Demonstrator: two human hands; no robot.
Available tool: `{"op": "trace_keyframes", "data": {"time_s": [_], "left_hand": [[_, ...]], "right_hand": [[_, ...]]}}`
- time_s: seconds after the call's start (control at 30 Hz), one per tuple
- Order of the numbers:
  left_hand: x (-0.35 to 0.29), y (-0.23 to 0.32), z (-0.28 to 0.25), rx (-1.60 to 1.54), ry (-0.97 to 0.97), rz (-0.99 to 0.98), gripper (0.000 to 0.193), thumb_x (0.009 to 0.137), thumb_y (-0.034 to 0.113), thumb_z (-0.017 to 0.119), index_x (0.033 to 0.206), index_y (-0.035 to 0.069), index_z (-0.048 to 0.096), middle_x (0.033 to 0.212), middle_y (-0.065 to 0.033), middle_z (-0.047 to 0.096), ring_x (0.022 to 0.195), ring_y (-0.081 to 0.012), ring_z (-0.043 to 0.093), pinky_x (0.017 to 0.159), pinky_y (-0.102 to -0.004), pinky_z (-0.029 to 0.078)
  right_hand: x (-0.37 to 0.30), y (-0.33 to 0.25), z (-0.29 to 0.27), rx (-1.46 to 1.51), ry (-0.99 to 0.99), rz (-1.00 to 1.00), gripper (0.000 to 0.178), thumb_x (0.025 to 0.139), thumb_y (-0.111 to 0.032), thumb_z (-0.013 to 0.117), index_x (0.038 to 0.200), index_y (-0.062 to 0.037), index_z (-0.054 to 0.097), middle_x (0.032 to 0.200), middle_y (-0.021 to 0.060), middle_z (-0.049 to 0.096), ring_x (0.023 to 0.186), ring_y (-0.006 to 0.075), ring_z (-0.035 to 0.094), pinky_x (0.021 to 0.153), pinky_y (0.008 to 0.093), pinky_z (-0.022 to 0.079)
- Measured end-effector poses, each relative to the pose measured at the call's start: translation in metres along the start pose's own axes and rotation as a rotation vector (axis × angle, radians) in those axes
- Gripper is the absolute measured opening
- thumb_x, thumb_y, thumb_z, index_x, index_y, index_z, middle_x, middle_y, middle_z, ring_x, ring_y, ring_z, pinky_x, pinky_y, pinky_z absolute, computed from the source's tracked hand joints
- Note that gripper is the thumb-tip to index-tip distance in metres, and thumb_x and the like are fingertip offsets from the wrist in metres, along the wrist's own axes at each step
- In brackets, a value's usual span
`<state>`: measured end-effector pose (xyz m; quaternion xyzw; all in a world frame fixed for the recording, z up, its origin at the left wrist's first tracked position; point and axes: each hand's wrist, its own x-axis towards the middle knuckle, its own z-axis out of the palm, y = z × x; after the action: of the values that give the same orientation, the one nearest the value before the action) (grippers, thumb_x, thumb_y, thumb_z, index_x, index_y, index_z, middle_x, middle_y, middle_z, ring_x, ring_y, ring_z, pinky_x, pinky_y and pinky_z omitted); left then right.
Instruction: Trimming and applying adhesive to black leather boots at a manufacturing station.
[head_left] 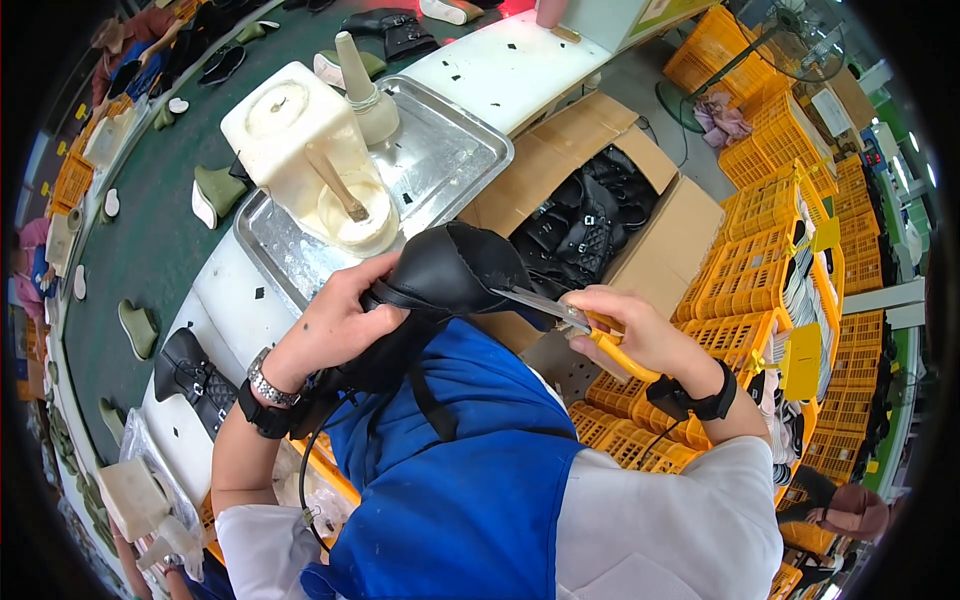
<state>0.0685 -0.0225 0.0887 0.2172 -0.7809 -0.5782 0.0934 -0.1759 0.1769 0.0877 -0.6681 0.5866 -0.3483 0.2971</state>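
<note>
My left hand (348, 318), a metal watch at its wrist, is closed around a black leather boot upper (447, 272) above my lap. The upper's rounded toe faces up and to the right, and a cut-looking edge runs across it. In my right hand (640, 335) is a pair of scissors (545, 304) with yellow handles. Their blades point left, and the tips meet the upper's right edge. Whether the blades grip any leather is too small to tell. The upper's lower part hangs dark in front of my blue apron (470, 450).
Ahead stands a metal tray (465, 150) with a white glue container (285, 130), its brush (335, 180), and a cone-topped bottle (365, 100). A cardboard box (655, 245) of black boot uppers lies beyond my hands. Orange crates (745, 270) stack at right; a green conveyor (160, 265) carries boots at left.
</note>
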Motion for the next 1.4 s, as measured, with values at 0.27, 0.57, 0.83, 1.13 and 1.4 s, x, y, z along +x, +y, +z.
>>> {"op": "trace_keyframes", "data": {"time_s": [0.27,0.57,0.83,1.13,1.4], "left_hand": [[-0.001,0.004,0.002,0.096,0.005,0.042,0.046,0.070,0.007,0.055,0.115,-0.002,0.049,0.079,-0.0071,0.056,0.070,-0.0096,0.049,0.068,-0.0236,0.043],[-0.002,0.004,0.000,0.059,0.033,0.031,0.049,0.070,0.006,0.055,0.117,-0.002,0.047,0.084,-0.0079,0.058,0.074,-0.0105,0.049,0.072,-0.0234,0.042],[-0.051,0.015,-0.033,-0.112,0.293,-0.046,0.046,0.070,0.006,0.055,0.114,-0.005,0.048,0.095,-0.0029,0.057,0.087,-0.0090,0.050,0.080,-0.0230,0.040],[-0.227,-0.009,-0.109,-0.021,1.488,0.061,0.038,0.086,0.012,0.051,0.120,-0.002,0.044,0.108,-0.0069,0.054,0.095,-0.0131,0.051,0.085,-0.0248,0.039],[-0.312,-0.078,-0.116,1.052,1.729,-0.504,0.057,0.076,0.009,0.060,0.127,0.002,0.037,0.114,-0.0198,0.052,0.103,-0.0308,0.053,0.086,-0.0344,0.041]], "right_hand": [[0.003,-0.007,0.003,0.001,-0.019,0.020,0.042,0.070,0.000,0.068,0.109,-0.0059,0.053,0.065,0.0042,0.044,0.053,0.0141,0.039,0.048,0.0242,0.035],[-0.002,0.007,0.012,0.174,0.236,0.166,0.031,0.073,-0.004,0.068,0.101,-0.0020,0.055,0.067,-0.0020,0.047,0.057,0.0042,0.040,0.049,0.0192,0.035],[0.044,0.122,-0.049,-0.395,0.464,0.442,0.047,0.069,-0.026,0.070,0.108,-0.0045,0.055,0.088,0.0166,0.063,0.083,0.0323,0.061,0.073,0.0342,0.047],[0.184,0.240,-0.096,-0.577,0.288,0.459,0.056,0.067,-0.023,0.064,0.118,-0.0073,0.049,0.089,0.0183,0.062,0.081,0.0333,0.060,0.071,0.0391,0.047],[0.284,0.264,-0.080,-0.883,0.197,0.400,0.054,0.075,-0.022,0.058,0.124,-0.0058,0.042,0.101,0.0240,0.057,0.095,0.0351,0.055,0.082,0.0422,0.044]]}}
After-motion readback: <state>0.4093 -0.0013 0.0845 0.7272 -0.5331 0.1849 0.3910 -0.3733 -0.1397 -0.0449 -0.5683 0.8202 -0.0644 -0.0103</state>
